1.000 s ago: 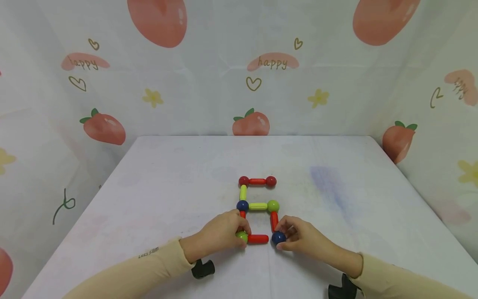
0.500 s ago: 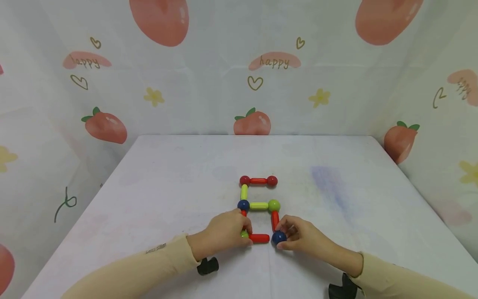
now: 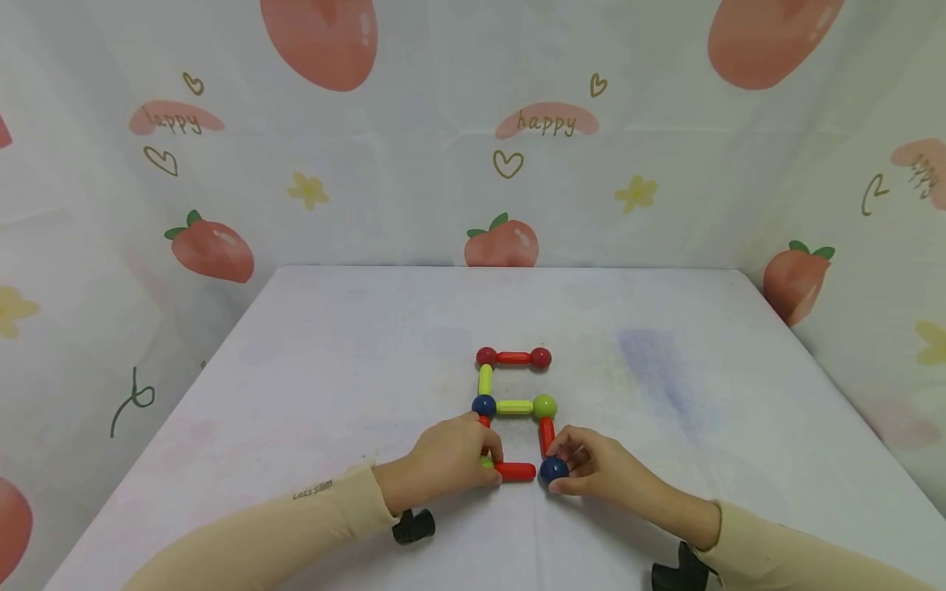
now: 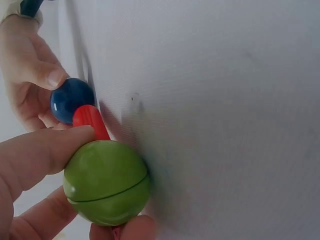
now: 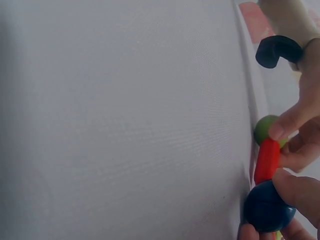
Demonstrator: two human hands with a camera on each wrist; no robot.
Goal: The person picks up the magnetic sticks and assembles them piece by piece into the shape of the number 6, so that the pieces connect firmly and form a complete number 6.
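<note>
A figure of balls and short rods lies flat on the table. Its lower left corner is a green ball (image 4: 107, 182), which my left hand (image 3: 446, 453) grips, the thumb by the near end of a red rod (image 3: 515, 472). In the head view the hand covers most of that ball. My right hand (image 3: 604, 468) pinches a dark blue ball (image 3: 554, 470) at the lower right corner. A narrow gap shows between this ball and the red rod's right end in the head view. Another red rod (image 3: 547, 437) runs from the blue ball's side up to a second green ball (image 3: 544, 405).
Above the hands, a blue ball (image 3: 484, 406) joins yellow-green rods (image 3: 514, 407). A red rod (image 3: 513, 358) between two red balls (image 3: 486, 356) tops the figure. The white table (image 3: 369, 328) reaches back to a fruit-printed cloth (image 3: 414, 180). Black wrist mounts (image 3: 414, 526) sit below both wrists.
My left hand has shifted a little right, its thumb moving from below the green ball to the red rod's end, covering more of the ball. The right hand stays on the blue ball.
</note>
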